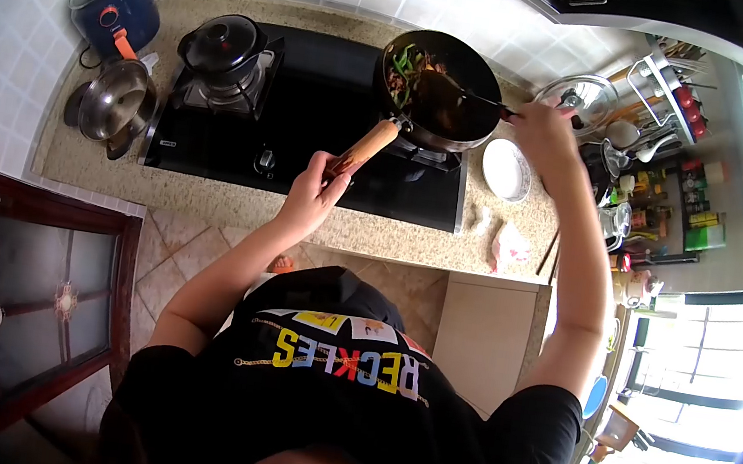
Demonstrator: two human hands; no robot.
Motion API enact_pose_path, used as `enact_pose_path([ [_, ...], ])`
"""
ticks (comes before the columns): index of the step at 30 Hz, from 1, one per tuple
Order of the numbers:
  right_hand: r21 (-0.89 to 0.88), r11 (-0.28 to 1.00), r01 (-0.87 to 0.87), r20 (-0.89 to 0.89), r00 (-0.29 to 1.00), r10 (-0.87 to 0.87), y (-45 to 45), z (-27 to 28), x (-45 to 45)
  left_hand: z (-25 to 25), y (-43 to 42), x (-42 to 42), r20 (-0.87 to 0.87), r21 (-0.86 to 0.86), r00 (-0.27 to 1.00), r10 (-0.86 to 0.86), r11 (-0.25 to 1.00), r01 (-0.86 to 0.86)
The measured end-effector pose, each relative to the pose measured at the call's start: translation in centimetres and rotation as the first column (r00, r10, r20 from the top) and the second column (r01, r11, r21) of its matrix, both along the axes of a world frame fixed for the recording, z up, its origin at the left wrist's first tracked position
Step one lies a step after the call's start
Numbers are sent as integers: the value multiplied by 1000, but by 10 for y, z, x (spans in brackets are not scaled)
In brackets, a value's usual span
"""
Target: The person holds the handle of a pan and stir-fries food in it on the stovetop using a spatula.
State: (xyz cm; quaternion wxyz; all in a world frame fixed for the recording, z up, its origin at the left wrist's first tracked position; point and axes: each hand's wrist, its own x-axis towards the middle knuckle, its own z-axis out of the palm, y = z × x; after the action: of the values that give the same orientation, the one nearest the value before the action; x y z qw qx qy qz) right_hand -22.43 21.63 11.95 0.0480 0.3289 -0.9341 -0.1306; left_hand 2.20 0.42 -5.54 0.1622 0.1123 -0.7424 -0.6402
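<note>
Head view: chopped green-and-red food (402,72) left of right hand (544,131).
Left hand (311,194) grips black wok (468,55) by wooden handle (371,146); right hand clasps dark spatula (480,99), aimed left.

The left hand (313,194) grips the wooden handle (366,147) of a wok (453,123). The right hand (543,128) holds a spatula (458,89) in it, beside green and reddish food (404,72). 1 lidded pot (224,48) sits left.

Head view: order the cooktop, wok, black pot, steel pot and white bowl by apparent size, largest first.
1. Cooktop
2. Wok
3. Black pot and steel pot: too alike to rank
4. White bowl
</note>
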Motion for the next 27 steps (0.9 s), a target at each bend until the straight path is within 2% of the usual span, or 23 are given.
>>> enact_pose_path([
  [1, -57, 998, 31, 35, 999, -29, 4, 17, -6, -2, -1, 0, -2, -5, 1000, 12, 1000, -12],
  [3, -68, 968, 242, 153, 961, -230, -1, 56, 8, -2, -1, 0, -5, -12, 1000, 23, 1000, -23],
  [4, -39, 975, 217, 69, 974, -214, -1, 61, 9, 0, -1, 0, 7, -4, 1000, 21, 1000, -21],
  [5, -43, 976, 213, 66, 975, -210, -3, 60, 3, 2, -1, 0, 17, 2, 1000, 22, 1000, -22],
  [7, 61, 909, 412, 257, 873, -413, -2, 45, -28, 0, -2, -1, -23, 16, 998, 60, 998, -60],
  [9, 38, 944, 329, 212, 920, -329, 21, -4, -90, 7, -5, -2, -71, -102, 993, 97, 989, -104],
  [11, 123, 839, 530, 483, 706, -517, 39, -50, -149, 10, -7, -4, -66, -96, 993, 95, 990, -101],
  [12, -206, 669, 714, 817, 502, -285, 43, -60, -141, 10, -7, -3, -56, -90, 995, 82, 992, -87],
  [13, -202, 667, 717, 820, 496, -285, 44, -68, -135, 9, -6, -1, -50, -92, 996, 80, 992, -84],
  [14, -208, 855, 474, 585, 761, -279, 19, -48, -91, 7, -6, -2, -55, -94, 996, 67, 993, -72],
  [15, -111, 972, 209, 298, 940, -168, -1, -31, -56, 6, -6, -4, -63, -95, 997, 53, 994, -59],
  [17, -237, 969, 77, 192, 981, -31, -10, -26, -22, -1, -6, -7, -92, -110, 994, 53, 992, -63],
  [22, -207, 978, 23, 55, 998, -12, -24, 19, 45, 1, -7, -7, -70, -105, 997, 38, 993, -45],
  [23, -208, 978, 27, 58, 998, -15, -26, 31, 58, 3, -6, -6, -80, -146, 995, 51, 987, -63],
  [25, -169, 982, -80, 27, 996, 86, -29, 53, 75, 4, -2, -7, -94, -185, 994, 62, 980, -79],
  [26, -167, 967, -193, -7, 981, 195, -30, 56, 81, 4, 1, -6, -107, -182, 993, 51, 981, -70],
  [27, -167, 967, -191, -4, 981, 193, -36, 49, 81, 5, 4, -4, -120, -180, 992, 43, 982, -64],
])
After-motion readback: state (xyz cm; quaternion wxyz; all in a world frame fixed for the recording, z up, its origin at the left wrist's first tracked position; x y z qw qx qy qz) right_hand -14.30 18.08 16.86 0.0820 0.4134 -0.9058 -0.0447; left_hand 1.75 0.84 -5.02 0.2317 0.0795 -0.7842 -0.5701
